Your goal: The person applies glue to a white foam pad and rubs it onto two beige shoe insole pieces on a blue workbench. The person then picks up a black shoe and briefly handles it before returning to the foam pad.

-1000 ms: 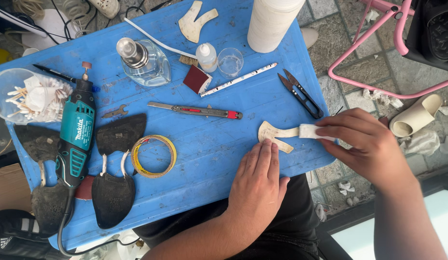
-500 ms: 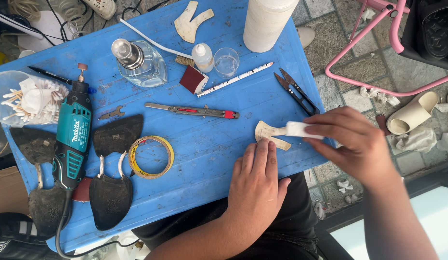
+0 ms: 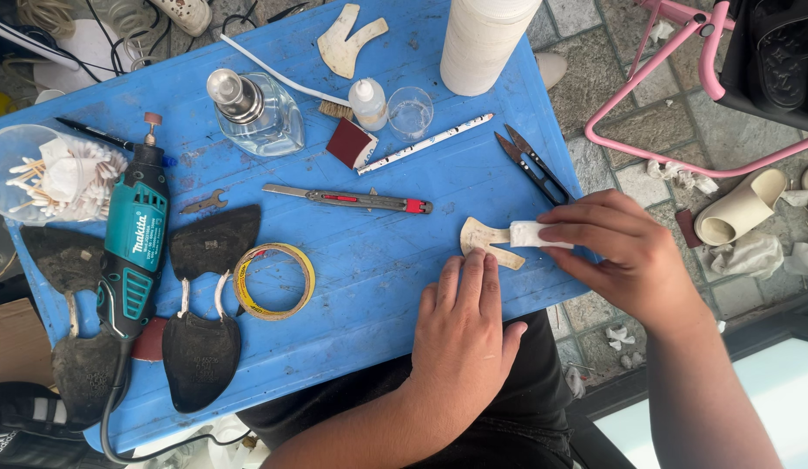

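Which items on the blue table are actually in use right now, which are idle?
In use: right hand, white pad, tan cutout piece, left hand flat beside it.
Idle: rotary tool, utility knife, tape ring, snips, glass burner.

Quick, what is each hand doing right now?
Left hand: open, flat on the blue table, fingertips by the tan cutout.
Right hand: closed on a small white pad, pressed to the cutout.

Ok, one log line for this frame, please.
left hand: flat on blue table | right hand: pinching white wad on tan cutout | near: snips, utility knife
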### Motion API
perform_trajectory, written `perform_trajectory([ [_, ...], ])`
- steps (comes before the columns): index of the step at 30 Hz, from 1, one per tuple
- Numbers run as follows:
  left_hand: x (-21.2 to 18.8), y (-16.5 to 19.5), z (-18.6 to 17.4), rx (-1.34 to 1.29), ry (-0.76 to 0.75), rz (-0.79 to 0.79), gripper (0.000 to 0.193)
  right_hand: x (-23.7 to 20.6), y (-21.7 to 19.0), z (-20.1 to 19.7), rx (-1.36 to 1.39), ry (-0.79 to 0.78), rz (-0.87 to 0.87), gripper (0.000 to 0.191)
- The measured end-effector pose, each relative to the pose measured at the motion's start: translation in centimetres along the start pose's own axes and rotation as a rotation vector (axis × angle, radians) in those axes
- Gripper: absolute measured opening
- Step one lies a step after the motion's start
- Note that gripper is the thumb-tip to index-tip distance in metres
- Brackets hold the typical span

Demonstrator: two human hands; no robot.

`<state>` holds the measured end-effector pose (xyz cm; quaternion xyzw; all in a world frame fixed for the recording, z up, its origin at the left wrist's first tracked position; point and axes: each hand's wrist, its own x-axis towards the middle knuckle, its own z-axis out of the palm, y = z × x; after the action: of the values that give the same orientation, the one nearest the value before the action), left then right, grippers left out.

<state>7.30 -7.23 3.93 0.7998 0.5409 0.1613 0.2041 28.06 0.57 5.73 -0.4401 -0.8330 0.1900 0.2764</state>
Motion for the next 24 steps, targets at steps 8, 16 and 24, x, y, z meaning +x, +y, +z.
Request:
perform_trajectory([
  [8, -1.3, 0.6, -0.4, -0.019, 0.079, 0.037, 0.078, 1.1, -0.7, -1.0, -0.028, 0.046, 0.006, 0.029],
  [16, -1.0, 0.9, 2.1, -0.071, 0.038, 0.055, 0.078, 3.4, -2.3, 1.9, 0.088, -0.102, -0.192, 0.028],
  [24, -1.0, 1.4, 2.3, -0.107, -0.005, 0.021, 0.081, 3.5, -1.8, 0.2, 0.051, -0.111, -0.105, 0.028],
])
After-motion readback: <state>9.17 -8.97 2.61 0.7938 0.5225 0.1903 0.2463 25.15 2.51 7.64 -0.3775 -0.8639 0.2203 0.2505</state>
